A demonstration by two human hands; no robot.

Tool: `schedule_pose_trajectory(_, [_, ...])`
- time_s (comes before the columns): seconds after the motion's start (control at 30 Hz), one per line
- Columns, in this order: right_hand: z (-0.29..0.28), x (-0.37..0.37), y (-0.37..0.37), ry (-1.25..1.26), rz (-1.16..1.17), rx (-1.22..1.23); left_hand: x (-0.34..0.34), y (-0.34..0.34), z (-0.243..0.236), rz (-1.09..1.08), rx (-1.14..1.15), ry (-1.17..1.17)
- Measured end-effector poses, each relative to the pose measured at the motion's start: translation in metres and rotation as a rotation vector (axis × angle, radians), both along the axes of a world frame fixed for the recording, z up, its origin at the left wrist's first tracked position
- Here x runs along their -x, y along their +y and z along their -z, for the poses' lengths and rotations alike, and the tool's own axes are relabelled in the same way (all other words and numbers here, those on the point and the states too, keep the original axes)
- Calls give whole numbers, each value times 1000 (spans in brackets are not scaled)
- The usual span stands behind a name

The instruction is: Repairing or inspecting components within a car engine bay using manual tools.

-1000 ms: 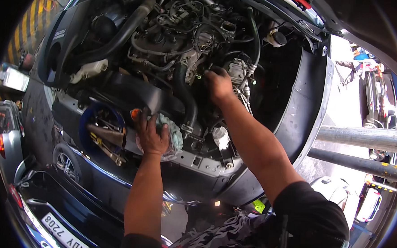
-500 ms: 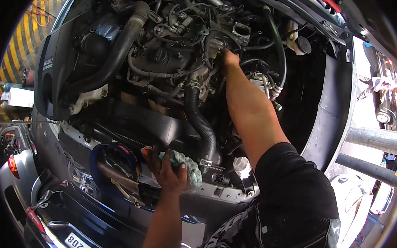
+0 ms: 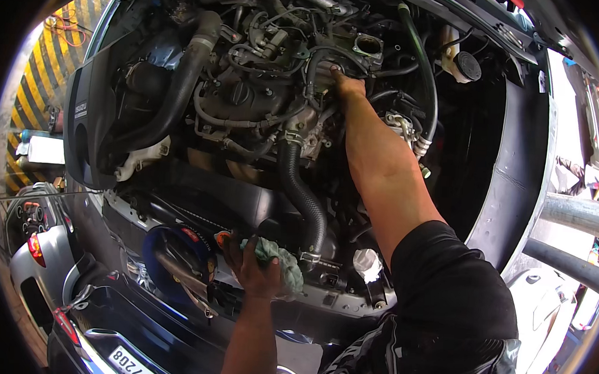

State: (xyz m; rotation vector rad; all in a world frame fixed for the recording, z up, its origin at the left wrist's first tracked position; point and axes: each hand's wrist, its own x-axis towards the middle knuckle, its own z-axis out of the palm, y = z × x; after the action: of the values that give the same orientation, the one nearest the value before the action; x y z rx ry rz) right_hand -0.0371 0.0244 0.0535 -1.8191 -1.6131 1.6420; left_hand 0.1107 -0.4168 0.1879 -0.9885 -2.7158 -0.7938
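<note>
My right hand (image 3: 349, 88) reaches into the engine (image 3: 250, 93), beside a bundle of black hoses and a metal housing. Its thumb shows on top, while the other fingers are hidden among the parts, so their grip is unclear. Near the front edge of the bay, my left hand (image 3: 254, 273) leans on the front crossmember with its fingers spread. A crumpled pale green cloth (image 3: 282, 264) lies against that hand, by the thumb. Between the two hands runs a thick ribbed black radiator hose (image 3: 294, 187), clamped at both ends.
A blue-rimmed round container (image 3: 173, 262) with tools in it stands left of my left hand. A black engine cover (image 3: 89, 122) leans at the left side. The fender (image 3: 510, 171) bounds the bay on the right. A dark car (image 3: 143, 334) is parked close by.
The whole view has shifted slightly. My right hand has turned a little, and its thumb now shows on top. My left hand stays on the crossmember by the cloth.
</note>
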Motion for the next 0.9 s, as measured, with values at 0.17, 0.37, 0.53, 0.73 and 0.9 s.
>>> schedule_pose_trajectory(0.17, [15, -3, 5, 11, -54, -75, 0, -2, -1, 11, 42, -28])
schedule_pose_trajectory(0.37, [5, -9, 16, 24, -154, 121, 2, -3, 3, 31, -17, 26])
schedule_pose_trajectory(0.53, [-6, -8, 6, -121, -94, -29, 2, -4, 1, 20, 32, -5])
schedule_pose_trajectory(0.73, [8, 1, 10, -145, -14, -91, 1, -6, 2, 7, 60, -22])
schedule_pose_trajectory(0.9, [4, -8, 2, -100, -15, -116, 3, -5, 1, 5, 64, -20])
